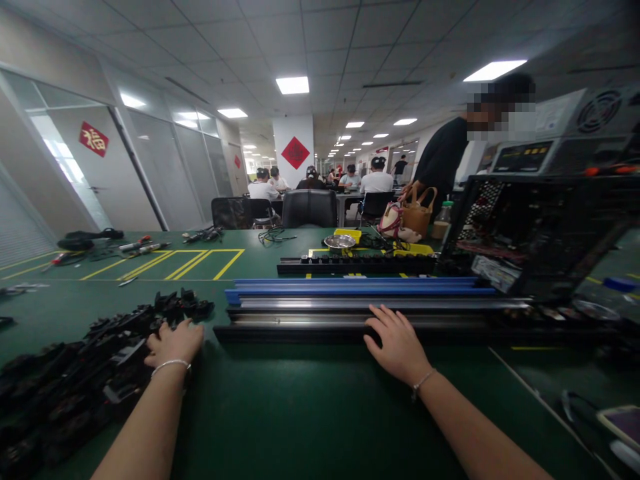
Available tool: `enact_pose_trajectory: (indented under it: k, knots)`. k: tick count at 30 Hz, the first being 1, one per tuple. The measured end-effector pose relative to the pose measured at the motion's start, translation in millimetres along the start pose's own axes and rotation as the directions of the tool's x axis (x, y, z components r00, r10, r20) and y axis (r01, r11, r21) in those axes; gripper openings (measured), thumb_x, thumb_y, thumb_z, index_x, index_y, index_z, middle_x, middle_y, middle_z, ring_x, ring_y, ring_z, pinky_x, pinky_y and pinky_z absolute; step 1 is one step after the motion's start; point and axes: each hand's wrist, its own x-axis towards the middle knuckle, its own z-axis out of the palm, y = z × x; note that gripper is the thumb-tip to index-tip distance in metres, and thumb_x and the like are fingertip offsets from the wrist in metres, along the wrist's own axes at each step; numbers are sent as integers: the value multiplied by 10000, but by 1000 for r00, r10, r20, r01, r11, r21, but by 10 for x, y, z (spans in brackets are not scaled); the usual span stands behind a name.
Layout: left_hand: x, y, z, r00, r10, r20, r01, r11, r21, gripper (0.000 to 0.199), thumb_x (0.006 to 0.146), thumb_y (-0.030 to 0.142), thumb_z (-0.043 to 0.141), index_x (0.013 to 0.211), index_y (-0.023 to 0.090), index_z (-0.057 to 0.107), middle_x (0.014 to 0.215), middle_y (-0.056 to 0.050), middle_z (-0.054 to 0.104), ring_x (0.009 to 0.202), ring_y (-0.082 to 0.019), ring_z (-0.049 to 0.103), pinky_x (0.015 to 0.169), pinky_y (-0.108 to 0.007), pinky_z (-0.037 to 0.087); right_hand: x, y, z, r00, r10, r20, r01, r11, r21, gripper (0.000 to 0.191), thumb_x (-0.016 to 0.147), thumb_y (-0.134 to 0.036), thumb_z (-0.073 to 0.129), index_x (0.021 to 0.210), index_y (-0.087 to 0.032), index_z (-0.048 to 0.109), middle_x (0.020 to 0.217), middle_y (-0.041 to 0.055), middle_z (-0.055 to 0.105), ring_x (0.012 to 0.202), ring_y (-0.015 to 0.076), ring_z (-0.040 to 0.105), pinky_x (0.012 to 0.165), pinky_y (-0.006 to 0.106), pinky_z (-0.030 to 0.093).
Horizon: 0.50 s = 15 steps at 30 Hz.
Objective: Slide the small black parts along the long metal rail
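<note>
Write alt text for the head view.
A person's left hand is at a heap of black parts and the right hand at long parallel rails on a green table. An open computer case stands at right; seated people fill the background.

I report one feed, taken from a camera worn on the person's head. I find the view facing forward and slightly down across the green table [280, 413]. The left hand [176, 343] and right hand [396, 341] enter from below, at close range. Coverage is wide: the ceiling [330, 40] spans the top, and a white pillar [293, 128] stands well beyond.
</note>
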Motion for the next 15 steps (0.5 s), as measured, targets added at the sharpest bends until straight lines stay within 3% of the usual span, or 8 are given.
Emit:
enact_pose_trajectory:
  k: [2,4,7,9,11,13,15]
  knots:
    - [-95,138,-45,994,85,-64,-84,996,20,508,778,427,405,1212,200,538,1372,-183,365,1228,-445,305,856,-638,339,9,25,-14,1000,12,-20,-12,1000,21,295,831,-374,418,1000,-225,609,1269,61,532,1226,242,402,1020,473,257]
    - [-256,330,-67,966,220,-135,-218,976,28,501,821,392,361,1256,178,484,1387,-157,356,1271,-350,291,962,-545,317,20,48,-21,999,23,-47,-22,999,35,308,853,-372,388,996,-214,610,1224,65,568,1192,231,443,1012,464,276]
    - [-652,704,-26,736,605,-303,-618,783,62,471,869,346,314,1232,106,494,1364,-161,400,1298,-286,279,1027,-444,295,30,67,-9,997,23,-77,-20,999,41,305,863,-356,372,971,-207,616,1192,68,589,1159,226,474,997,454,298]
    - [-990,973,49,595,757,-270,-771,632,72,450,886,337,319,1233,114,498,1371,-140,409,1324,-260,242,1054,-419,269,34,82,11,996,16,-87,-13,999,37,302,864,-356,373,965,-211,618,1182,60,596,1150,222,481,996,450,300]
    - [-1319,1215,147,510,833,-213,-845,532,58,433,903,345,311,1261,171,480,1406,-92,377,1341,-246,212,1073,-432,235,41,132,29,994,22,-105,-21,1000,19,305,864,-361,372,975,-216,616,1166,52,605,1145,217,482,1000,452,290]
    - [-1580,1396,250,480,864,-152,-871,489,32,431,911,375,298,1275,216,468,1423,-66,356,1344,-244,207,1068,-451,239,49,247,27,986,68,-149,-72,997,-22,309,859,-354,371,1002,-216,607,1167,53,603,1156,220,469,1007,465,271]
    - [-1739,1502,341,486,869,-89,-872,489,8,428,909,405,300,1263,245,482,1408,-57,383,1330,-252,245,1043,-461,280,46,432,-5,956,172,-236,-197,976,-88,323,838,-324,377,1047,-197,588,1208,75,571,1186,240,433,1011,492,248]
